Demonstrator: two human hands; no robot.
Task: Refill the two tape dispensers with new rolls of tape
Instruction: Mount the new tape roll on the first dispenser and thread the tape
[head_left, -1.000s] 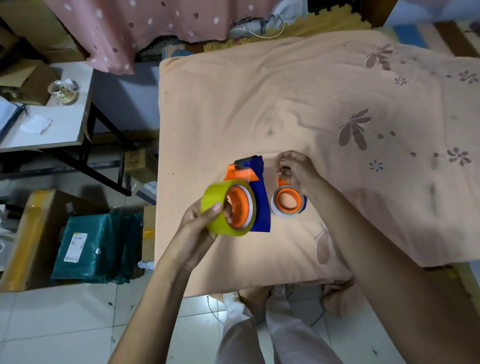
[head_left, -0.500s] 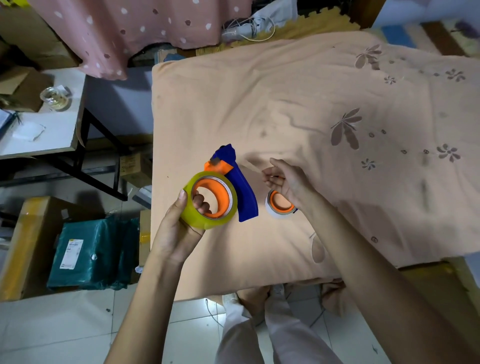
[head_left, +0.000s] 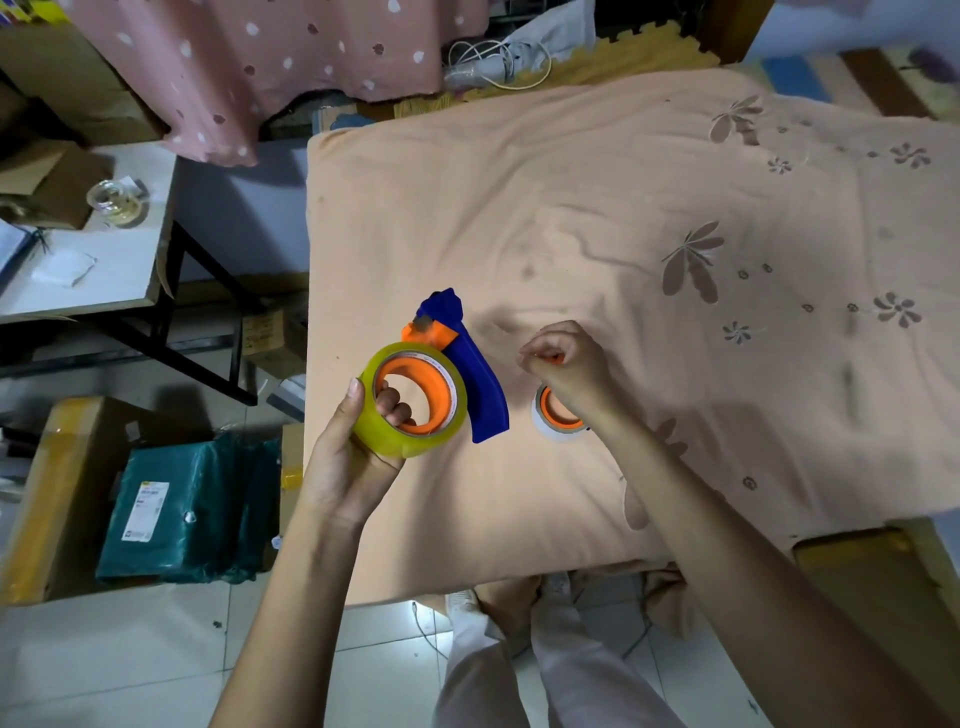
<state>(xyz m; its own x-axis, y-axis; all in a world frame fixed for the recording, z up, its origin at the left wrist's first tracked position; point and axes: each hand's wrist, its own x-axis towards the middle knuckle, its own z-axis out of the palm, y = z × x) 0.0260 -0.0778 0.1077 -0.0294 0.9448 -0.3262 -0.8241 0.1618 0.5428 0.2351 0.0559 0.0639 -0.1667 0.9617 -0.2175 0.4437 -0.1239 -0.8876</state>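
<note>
My left hand grips a blue and orange tape dispenser that carries a yellowish roll of tape; my fingers reach through its orange core. The dispenser is held just above the peach blanket. To its right lies a second dispenser with an orange core and a white roll, mostly hidden under my right hand. My right hand is closed, pinching something small and orange at that dispenser's top end.
A grey side table with a glass jar stands at the left. Cardboard boxes and a green parcel sit on the floor by the bed's left edge. My legs stand at the bed's front edge.
My left hand has tilted the yellow-roll dispenser flatter and shifted it left, so its open side faces up. My right hand has stayed over the white-roll dispenser and closed tighter.
</note>
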